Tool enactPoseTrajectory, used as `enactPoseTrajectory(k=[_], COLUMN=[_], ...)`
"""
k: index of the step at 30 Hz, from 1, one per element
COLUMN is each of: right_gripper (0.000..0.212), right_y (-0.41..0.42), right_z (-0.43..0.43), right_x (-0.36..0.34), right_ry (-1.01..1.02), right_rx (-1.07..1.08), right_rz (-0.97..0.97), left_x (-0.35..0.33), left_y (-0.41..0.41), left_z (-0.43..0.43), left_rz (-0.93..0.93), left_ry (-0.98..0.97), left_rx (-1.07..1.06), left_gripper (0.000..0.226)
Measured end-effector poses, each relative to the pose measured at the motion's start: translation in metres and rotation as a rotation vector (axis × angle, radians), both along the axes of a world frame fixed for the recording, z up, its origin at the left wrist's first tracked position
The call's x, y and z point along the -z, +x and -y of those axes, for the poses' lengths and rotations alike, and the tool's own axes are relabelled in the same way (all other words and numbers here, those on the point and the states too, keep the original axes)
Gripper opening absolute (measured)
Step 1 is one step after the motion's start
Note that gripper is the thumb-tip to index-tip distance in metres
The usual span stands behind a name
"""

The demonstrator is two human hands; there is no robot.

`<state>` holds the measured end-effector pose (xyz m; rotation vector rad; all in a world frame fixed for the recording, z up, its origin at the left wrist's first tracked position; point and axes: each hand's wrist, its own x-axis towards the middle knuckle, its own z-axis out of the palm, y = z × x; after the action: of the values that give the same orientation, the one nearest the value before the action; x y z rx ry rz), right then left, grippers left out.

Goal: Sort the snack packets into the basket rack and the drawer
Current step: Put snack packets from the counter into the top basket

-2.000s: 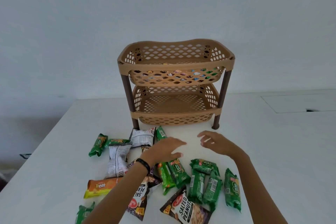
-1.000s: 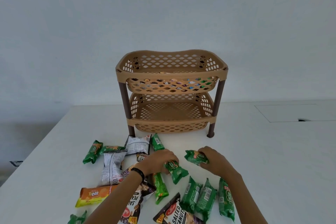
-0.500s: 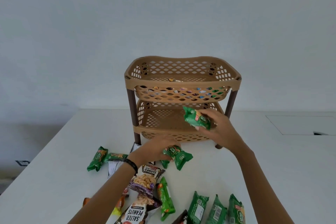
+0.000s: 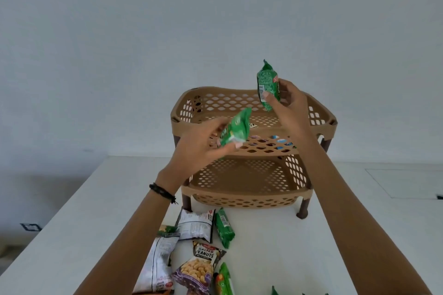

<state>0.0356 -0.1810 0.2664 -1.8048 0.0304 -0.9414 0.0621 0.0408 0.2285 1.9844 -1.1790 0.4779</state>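
A tan two-tier basket rack [image 4: 321, 124] with dark legs stands on the white table. My right hand [image 4: 288, 100] holds a green snack packet [image 4: 268, 86] upright above the top basket's back right part. My left hand [image 4: 203, 143] grips a second green packet [image 4: 236, 128] at the top basket's front left rim. Several packets show through the top basket's lattice. The lower basket [image 4: 247, 189] looks bare. No drawer is in view.
Loose packets lie on the table in front of the rack: a white packet [image 4: 195, 225], a green packet [image 4: 224, 226], a salted peanuts bag [image 4: 200, 268] and another white bag [image 4: 157, 268]. A plain wall rises behind. A flush panel [image 4: 407, 182] sits at the table's right.
Both hands picked green packets off the table and rose to the top basket. The right hand went from the lower basket's level to above the top one; the view tilted upward.
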Motion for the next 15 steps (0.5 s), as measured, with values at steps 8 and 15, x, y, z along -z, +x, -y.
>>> enactPoseTrajectory(k=[8, 15], right_gripper=[0.033, 0.046], right_y=[0.053, 0.104], right_z=[0.005, -0.008], right_x=[0.008, 0.002], right_ry=[0.134, 0.032], right_rx=[0.025, 0.063], right_rz=[-0.283, -0.509], left_x=[-0.046, -0.036], left_y=[0.071, 0.141], left_z=[0.023, 0.040], left_rz=[-0.243, -0.428], left_ry=[-0.076, 0.430], left_rx=[-0.308, -0.483], left_gripper=[0.054, 0.038])
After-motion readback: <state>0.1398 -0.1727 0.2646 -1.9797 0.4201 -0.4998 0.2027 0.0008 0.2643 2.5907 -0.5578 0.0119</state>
